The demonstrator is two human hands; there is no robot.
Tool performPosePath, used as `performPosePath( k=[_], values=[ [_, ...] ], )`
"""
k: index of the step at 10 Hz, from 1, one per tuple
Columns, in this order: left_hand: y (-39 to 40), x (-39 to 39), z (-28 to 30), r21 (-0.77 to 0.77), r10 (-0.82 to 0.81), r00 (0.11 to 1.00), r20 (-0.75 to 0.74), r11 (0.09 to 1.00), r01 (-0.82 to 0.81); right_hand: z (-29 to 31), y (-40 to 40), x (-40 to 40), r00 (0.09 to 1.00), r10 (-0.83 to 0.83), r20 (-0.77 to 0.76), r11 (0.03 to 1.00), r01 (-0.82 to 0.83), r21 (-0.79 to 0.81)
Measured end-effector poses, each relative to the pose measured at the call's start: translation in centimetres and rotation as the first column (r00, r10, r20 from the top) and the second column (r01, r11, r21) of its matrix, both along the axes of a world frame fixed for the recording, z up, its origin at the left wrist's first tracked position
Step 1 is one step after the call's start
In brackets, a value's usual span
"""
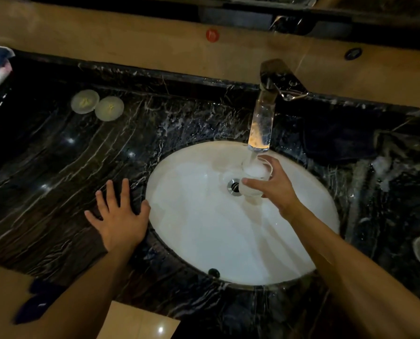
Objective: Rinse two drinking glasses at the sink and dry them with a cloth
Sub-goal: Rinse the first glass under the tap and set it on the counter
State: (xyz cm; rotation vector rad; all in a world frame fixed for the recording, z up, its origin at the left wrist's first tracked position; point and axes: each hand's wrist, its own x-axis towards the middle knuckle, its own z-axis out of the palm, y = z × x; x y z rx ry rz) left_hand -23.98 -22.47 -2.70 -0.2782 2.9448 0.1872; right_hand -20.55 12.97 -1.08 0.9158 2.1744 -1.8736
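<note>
One glass (254,177) is in play, gripped by the curled fingers of the right hand (275,189) under the running faucet (262,126), over the white sink (204,241). Foaming water fills it; wet glass could slip and strike the basin. Left hand (120,216) lies flat, fingers spread, on the marble counter (57,167).

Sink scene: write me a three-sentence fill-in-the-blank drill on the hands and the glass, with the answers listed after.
1. The right hand holds the glass under the running ____.
2. The left hand lies flat on the dark marble ____.
3. Two round white lids lie to the ____ of the basin.

Missing words: faucet; countertop; left
</note>
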Motion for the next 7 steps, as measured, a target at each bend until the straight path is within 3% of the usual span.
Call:
performPosePath(
  k=[1, 2, 5, 7],
  values=[
    [-0.1, 0.0, 0.0, 0.016, 0.003, 1.000, -0.013, 1.000, -0.003, 0.0, -0.1, 0.0, 1.000, 0.026, 0.017, 0.999, -0.025, -0.043],
    [0.0, 0.0, 0.1, 0.011, -0.002, 1.000, -0.009, 1.000, 0.002, -0.2, -0.4, 0.1, 0.999, 0.041, 0.022, 0.999, -0.042, 0.021],
    [0.0, 0.0, 0.1, 0.036, -0.010, 1.000, -0.011, 0.999, 0.010, -0.4, -1.1, 0.0, 0.989, 0.140, 0.048, 0.900, -0.147, 0.409],
    [-0.1, 0.0, 0.1, 0.038, -0.011, 1.000, -0.017, 0.999, 0.011, -1.2, 0.0, -0.1, 0.926, 0.216, 0.309, 0.792, -0.351, 0.499]
  ],
)
